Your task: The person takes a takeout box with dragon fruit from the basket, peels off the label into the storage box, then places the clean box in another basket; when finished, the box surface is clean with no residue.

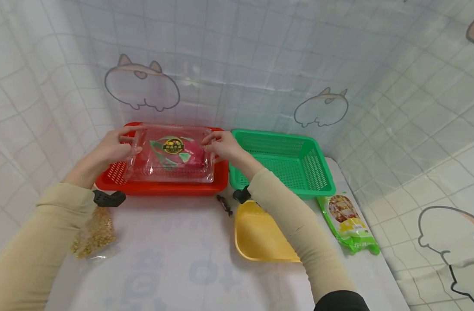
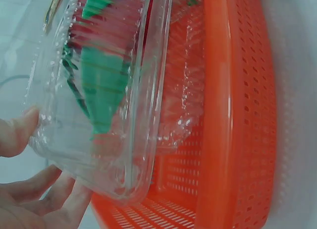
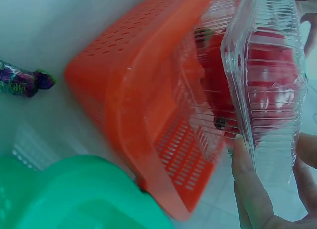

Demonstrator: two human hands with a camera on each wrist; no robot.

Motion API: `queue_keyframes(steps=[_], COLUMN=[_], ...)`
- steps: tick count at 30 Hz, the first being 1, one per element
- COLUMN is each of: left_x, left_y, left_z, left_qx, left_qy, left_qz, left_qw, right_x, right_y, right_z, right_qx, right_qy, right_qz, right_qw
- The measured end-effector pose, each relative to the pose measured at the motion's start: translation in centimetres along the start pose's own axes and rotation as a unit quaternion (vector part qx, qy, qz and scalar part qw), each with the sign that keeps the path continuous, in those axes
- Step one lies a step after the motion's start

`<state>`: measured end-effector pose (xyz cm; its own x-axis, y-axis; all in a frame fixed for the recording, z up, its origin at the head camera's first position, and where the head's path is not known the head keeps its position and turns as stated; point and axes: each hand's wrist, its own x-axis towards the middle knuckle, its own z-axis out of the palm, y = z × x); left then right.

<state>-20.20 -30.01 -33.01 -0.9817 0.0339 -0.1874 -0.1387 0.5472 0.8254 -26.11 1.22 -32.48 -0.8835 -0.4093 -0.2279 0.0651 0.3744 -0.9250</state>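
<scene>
A clear plastic clamshell fruit box [image 1: 170,172] with a dark round label sits at the red basket [image 1: 163,189], overlapping its opening in the head view. Inside shows a dragon fruit [image 1: 198,152], pinkish red with green leaf tips. My left hand [image 1: 118,144] holds the box's left end, thumb at one side and fingers at the other, as the left wrist view shows. At the right end my right hand [image 1: 223,146] grips it between thumb and fingers. In the right wrist view the ribbed box wall [image 3: 267,105] stands partly over the basket's slotted inside.
Right of the red basket stands a green basket [image 1: 287,166]. A yellow tray [image 1: 260,235] lies in front, partly behind my right sleeve. A wrapped candy [image 1: 224,204] lies near both. A green food packet [image 1: 349,222] is at right, a bag of yellowish grains [image 1: 94,233] at left.
</scene>
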Motion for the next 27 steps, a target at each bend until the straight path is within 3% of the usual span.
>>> queue_keyframes(steps=[9,27], left_x=[-1.2,-3.6], left_y=[1.4,1.8], left_z=[0.3,0.1], left_qx=[-0.003,0.000], left_qy=[-0.001,-0.010], left_qz=[0.021,0.033], left_qw=[0.9998,0.9994], right_x=[-1.6,-3.9], right_y=[-0.3,-0.8], right_z=[-1.2,-2.1], right_qx=[0.007,-0.021], right_qy=[0.000,-0.015], right_qz=[-0.009,-0.019], right_qw=[1.000,0.999])
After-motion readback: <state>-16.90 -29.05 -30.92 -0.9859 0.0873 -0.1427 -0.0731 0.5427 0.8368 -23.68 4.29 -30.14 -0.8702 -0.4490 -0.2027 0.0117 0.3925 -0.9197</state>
